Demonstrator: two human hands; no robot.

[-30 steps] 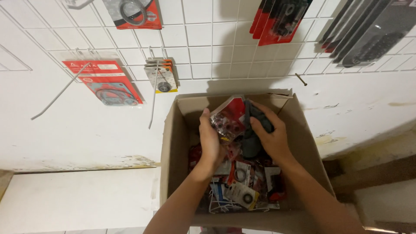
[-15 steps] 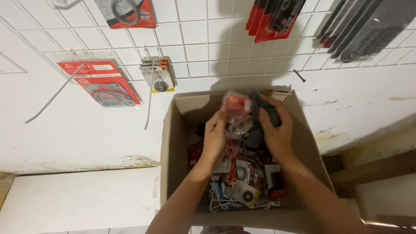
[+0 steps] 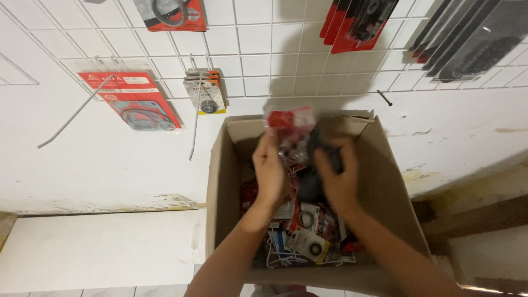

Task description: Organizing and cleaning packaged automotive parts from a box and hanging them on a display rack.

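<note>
Both hands have come up a bit since a second ago, lifting the red packet (image 3: 290, 132) higher over the box (image 3: 385, 181). Left hand (image 3: 270, 173) grips the packet at its lower edge, near the box's back wall. Right hand (image 3: 336, 179) is closed around a dark part (image 3: 324, 146) just beside it. More packets (image 3: 308, 242) lie in the box's bottom.

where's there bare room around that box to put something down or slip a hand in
Bare white surface lies left of the cardboard box, below the wire grid. The box's upper corners show some bare cardboard. It is crowded in the middle: the left hand and right hand hold a red-topped packet over piled packets filling the bottom.
</note>
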